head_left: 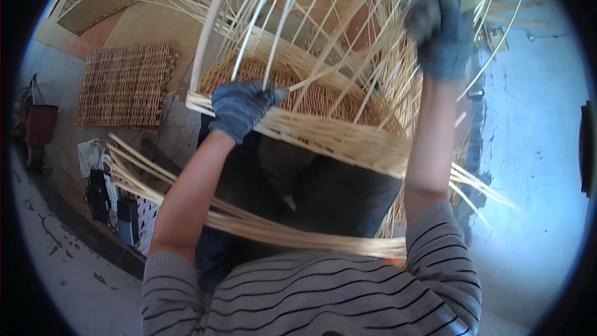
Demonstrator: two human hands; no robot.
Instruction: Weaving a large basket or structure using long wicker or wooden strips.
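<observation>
A half-woven wicker basket (pixel 329 143) lies across my dark-trousered legs, with pale upright stakes and long loose strands rising from it and a browner weave showing inside. My left hand (pixel 245 106), in a grey knit glove, grips the upper edge of the near woven side, its fingers closed around the weave and strands by a white stake. My right hand (pixel 440 28), also gloved, is raised at the upper right among the loose strands; it is smeared by motion, so its fingers and whatever they hold are unclear.
A woven brown panel (pixel 121 84) lies on the floor at left, a curved woven piece (pixel 102 3) behind it. A bundle of pale rods (pixel 305 239) crosses near my waist. A red-and-black object (pixel 38 124) and small equipment (pixel 127 224) are at left; a pale wall (pixel 535 118) is at right.
</observation>
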